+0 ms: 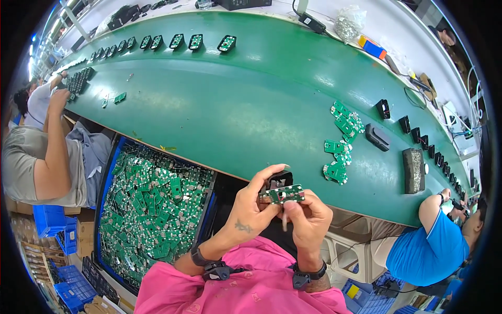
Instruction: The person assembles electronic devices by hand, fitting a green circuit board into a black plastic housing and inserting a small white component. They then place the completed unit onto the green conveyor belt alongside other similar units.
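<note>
Both of my hands are raised in front of me at the near edge of the green workbench. My left hand (250,208) is closed round a small black plastic housing (280,179), its thumb and fingers on either side. My right hand (309,215) pinches a green circuit board (286,194) between thumb and fingers. The board lies against the front of the housing; whether it is seated inside cannot be made out. A thin pale strip hangs below the board by my right thumb. On the bench to the right, several loose circuit boards (335,146) lie in a cluster beside a black case (377,137).
Left of me, a blue-edged bin (107,180) holds a heap of circuit boards (149,209). Black housings with boards (196,42) line the bench's far side; empty-looking housings (404,124) run along the right. A dark speckled block (413,171) stands near one co-worker (426,246); another (47,165) sits left.
</note>
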Motion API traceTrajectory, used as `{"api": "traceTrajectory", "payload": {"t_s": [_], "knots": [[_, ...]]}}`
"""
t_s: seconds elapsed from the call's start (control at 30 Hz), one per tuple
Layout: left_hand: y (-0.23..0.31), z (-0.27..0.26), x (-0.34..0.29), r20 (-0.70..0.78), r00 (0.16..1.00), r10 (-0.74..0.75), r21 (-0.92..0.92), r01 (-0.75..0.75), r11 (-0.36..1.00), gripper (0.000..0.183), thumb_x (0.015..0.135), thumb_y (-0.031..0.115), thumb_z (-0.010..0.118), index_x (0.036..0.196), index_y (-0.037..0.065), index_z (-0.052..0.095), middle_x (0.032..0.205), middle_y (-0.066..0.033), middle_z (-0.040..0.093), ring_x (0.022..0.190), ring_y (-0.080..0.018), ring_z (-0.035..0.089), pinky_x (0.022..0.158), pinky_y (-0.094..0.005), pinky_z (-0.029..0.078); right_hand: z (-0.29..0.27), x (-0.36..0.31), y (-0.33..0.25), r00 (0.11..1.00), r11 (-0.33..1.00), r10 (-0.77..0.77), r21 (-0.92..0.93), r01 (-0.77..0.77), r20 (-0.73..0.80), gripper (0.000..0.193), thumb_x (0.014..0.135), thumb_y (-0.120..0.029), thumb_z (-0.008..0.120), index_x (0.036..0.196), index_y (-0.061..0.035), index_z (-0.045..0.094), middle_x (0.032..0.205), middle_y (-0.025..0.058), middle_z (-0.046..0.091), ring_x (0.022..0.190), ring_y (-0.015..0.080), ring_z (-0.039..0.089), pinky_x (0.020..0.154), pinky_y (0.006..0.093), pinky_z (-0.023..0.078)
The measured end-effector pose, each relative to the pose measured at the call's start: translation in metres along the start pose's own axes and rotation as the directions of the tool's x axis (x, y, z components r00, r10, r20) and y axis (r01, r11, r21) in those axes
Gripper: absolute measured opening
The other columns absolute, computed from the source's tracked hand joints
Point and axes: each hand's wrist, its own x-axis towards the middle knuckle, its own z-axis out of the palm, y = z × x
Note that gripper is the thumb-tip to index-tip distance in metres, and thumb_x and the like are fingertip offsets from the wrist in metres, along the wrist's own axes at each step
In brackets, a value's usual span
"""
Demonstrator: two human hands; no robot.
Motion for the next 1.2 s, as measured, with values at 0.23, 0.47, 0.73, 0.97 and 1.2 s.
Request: {"api": "traceTrajectory", "payload": {"t_s": [0.23, 0.47, 0.73, 0.97, 1.2], "knots": [[0.006, 0.001, 0.001, 0.025, 0.999, 0.023, 0.15, -0.027, 0.988, 0.055, 0.082, -0.006, 0.068, 0.134, 0.009, 0.055, 0.113, -0.0101, 0.062, 0.062, -0.0081, 0.061, 0.055, -0.0235, 0.05, -0.024, 0.007, -0.013, 0.996, 0.994, 0.087, -0.06, -0.088, -0.025, 0.022, 0.094, -0.007, 0.064, 0.075, 0.0008, 0.058, 0.068, 0.0002, 0.057, 0.05, 0.0026, 0.044, 0.042, 0.0197, 0.029], [-0.004, 0.003, 0.007, 0.073, 0.942, 0.328, 0.412, -0.328, 0.85, 0.058, 0.083, -0.007, 0.063, 0.138, 0.01, 0.053, 0.112, -0.0135, 0.062, 0.065, -0.0126, 0.059, 0.058, -0.0264, 0.048, -0.013, 0.01, -0.033, 0.983, 0.845, -0.136, -0.502, 0.181, 0.126, 0.022, 0.088, -0.009, 0.071, 0.074, 0.0021, 0.06, 0.063, 0.0022, 0.054, 0.054, 0.0077, 0.045, 0.048, 0.0246, 0.032], [0.015, 0.003, 0.0, 0.152, 0.97, 0.192, 0.434, -0.24, 0.868, 0.058, 0.086, -0.009, 0.052, 0.142, 0.003, 0.046, 0.116, -0.012, 0.059, 0.087, -0.0129, 0.065, 0.068, -0.0254, 0.052, -0.015, 0.017, -0.033, 0.994, 0.848, -0.082, -0.519, 0.104, 0.066, 0.021, 0.088, -0.009, 0.072, 0.075, 0.003, 0.059, 0.062, 0.0036, 0.053, 0.055, 0.0094, 0.046, 0.05, 0.0257, 0.034], [0.018, -0.001, 0.0, 0.177, 0.984, 0.035, 0.116, -0.056, 0.992, 0.044, 0.097, 0.006, 0.047, 0.14, 0.002, 0.046, 0.11, -0.0106, 0.06, 0.076, -0.0116, 0.065, 0.063, -0.025, 0.055, -0.013, 0.018, -0.034, 0.996, 0.806, -0.078, -0.586, 0.089, 0.043, 0.021, 0.086, -0.008, 0.074, 0.075, 0.0038, 0.061, 0.062, 0.0047, 0.055, 0.055, 0.0092, 0.048, 0.05, 0.0259, 0.036], [0.012, 0.008, 0.002, 0.014, 1.0, 0.003, 0.338, -0.008, 0.941, 0.036, 0.101, 0.015, 0.051, 0.134, 0.001, 0.052, 0.106, -0.0152, 0.063, 0.064, -0.0128, 0.063, 0.058, -0.0266, 0.053, -0.011, 0.017, -0.028, 0.998, 0.785, -0.063, -0.618, 0.037, -0.02, 0.024, 0.086, -0.01, 0.075, 0.074, 0.0043, 0.06, 0.062, 0.0058, 0.058, 0.053, 0.0079, 0.049, 0.049, 0.0254, 0.038]]}}
